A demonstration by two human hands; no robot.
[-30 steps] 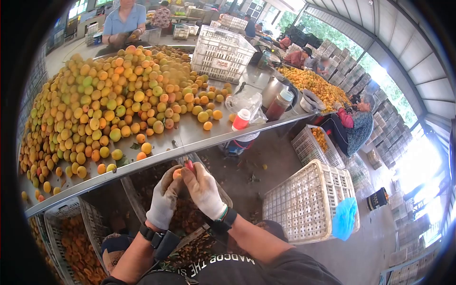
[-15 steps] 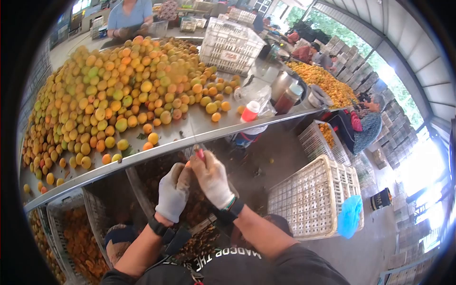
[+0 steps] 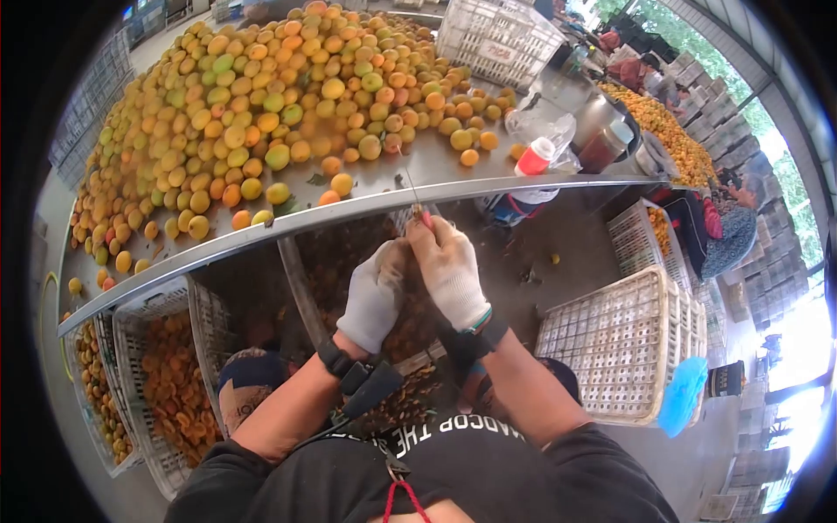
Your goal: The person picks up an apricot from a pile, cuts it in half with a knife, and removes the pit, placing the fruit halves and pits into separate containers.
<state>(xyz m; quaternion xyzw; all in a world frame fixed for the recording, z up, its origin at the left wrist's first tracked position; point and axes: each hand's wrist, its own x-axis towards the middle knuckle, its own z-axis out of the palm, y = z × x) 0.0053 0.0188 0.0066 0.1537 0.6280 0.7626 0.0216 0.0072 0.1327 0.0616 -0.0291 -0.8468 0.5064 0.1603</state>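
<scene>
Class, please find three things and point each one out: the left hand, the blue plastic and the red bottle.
Left hand [image 3: 370,303]: head view, on the back of its glove.
Blue plastic [image 3: 681,397]: head view, on its middle.
Red bottle [image 3: 531,162]: head view, on its body, below the white cap.

Two gloves [image 3: 372,298], one blue bag [image 3: 682,397]

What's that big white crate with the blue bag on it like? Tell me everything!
The crate looks like hard plastic, off-white with brownish dirty marks. It is boxy, with thick edges and rows of little holes, like a grid. It is below the table, on the person's right, and seems to rest on the grey floor. A crumpled blue bag hangs against its right side. Neither hand touches it. I can't tell what's inside.
</scene>
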